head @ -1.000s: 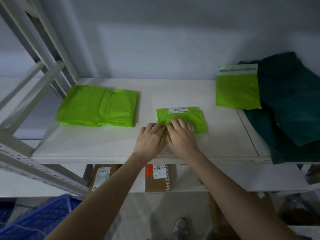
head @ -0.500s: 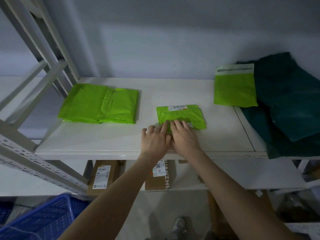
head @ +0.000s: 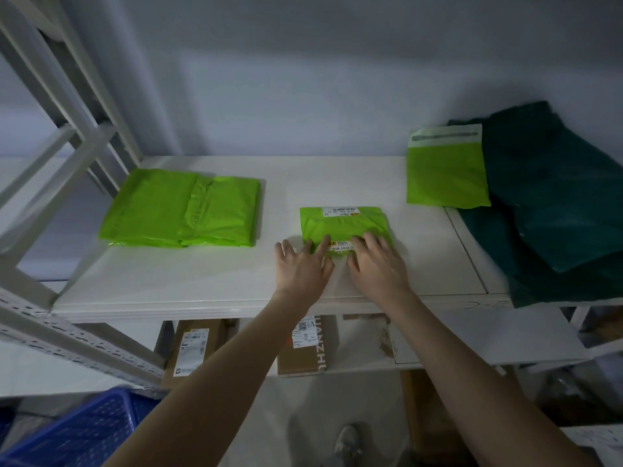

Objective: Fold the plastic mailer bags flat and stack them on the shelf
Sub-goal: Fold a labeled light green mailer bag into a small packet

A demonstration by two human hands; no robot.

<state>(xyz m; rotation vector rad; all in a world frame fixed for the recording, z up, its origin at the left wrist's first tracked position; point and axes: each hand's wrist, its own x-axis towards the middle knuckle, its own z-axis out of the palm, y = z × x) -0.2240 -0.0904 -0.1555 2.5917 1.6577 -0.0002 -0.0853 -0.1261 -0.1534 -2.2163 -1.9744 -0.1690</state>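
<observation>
A small folded green mailer bag with white labels lies in the middle of the white shelf. My left hand lies flat with straight fingers touching the bag's near left edge. My right hand presses its near right edge with spread fingers. A stack of folded green mailers sits at the left of the shelf. One flat green mailer with a pale flap lies at the back right.
Dark green bags are heaped at the right end of the shelf. White rack posts rise at the left. Cardboard boxes stand on the lower shelf, and a blue crate is on the floor at the left.
My two hands have slid apart along the bag's near edge, uncovering a label between them. The bag has stayed in place.
</observation>
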